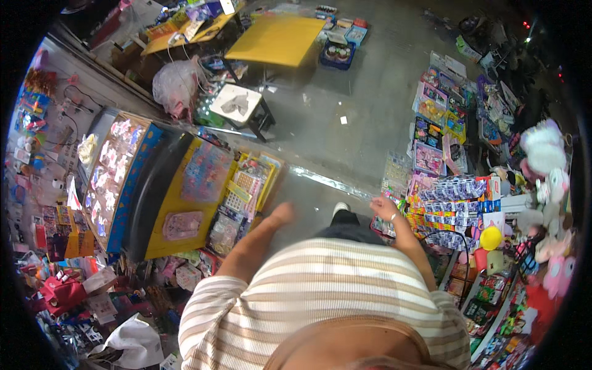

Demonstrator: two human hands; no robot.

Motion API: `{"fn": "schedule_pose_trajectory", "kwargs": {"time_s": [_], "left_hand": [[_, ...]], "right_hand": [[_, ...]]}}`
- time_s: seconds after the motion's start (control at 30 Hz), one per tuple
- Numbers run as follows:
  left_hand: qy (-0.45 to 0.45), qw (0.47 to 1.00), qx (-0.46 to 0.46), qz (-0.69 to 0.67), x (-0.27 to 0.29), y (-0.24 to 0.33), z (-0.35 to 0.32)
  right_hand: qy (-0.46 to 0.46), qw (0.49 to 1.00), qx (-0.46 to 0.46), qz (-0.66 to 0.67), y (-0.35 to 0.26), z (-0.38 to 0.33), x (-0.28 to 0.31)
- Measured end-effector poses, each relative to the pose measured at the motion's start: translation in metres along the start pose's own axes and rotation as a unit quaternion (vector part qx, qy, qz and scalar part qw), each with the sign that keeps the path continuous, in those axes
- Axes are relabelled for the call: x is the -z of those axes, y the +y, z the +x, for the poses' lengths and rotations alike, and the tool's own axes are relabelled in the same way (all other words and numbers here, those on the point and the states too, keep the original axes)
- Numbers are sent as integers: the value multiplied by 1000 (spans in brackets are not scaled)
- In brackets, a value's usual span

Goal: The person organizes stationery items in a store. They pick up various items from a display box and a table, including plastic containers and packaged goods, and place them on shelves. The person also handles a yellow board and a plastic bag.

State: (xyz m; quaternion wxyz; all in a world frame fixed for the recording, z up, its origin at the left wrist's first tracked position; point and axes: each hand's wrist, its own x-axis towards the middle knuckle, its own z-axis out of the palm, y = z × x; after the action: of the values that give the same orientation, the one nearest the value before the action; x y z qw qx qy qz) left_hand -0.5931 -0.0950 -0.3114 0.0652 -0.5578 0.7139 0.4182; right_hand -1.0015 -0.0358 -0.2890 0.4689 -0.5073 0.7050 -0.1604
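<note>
While the yellow-rimmed tray (272, 185) lies just left of the blurred left grip (283, 214), purple packets (453, 189) sit right of the loosely curled right grip (385, 208); the left's opening, and either's hold, I cannot tell. Grey floor (364, 123) shows beyond.

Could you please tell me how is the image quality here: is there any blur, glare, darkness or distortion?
In the head view, the left hand looks smeared, the right hand clearer; in the head view, glare shines along the pale floor strip, while the upper right is dark; the head view is fisheye-distorted, with black corners.
</note>
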Motion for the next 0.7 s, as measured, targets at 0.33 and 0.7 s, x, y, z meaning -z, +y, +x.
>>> {"fn": "schedule_pose_trajectory", "kwargs": {"time_s": [0.33,0.7], "left_hand": [[-29,981,189,-26,-54,-110,32],[-5,982,153,-110,-52,-131,209]], "right_hand": [[-33,999,-8,4,-65,179,146],[-130,991,-20,0,-150,405,210]]}}
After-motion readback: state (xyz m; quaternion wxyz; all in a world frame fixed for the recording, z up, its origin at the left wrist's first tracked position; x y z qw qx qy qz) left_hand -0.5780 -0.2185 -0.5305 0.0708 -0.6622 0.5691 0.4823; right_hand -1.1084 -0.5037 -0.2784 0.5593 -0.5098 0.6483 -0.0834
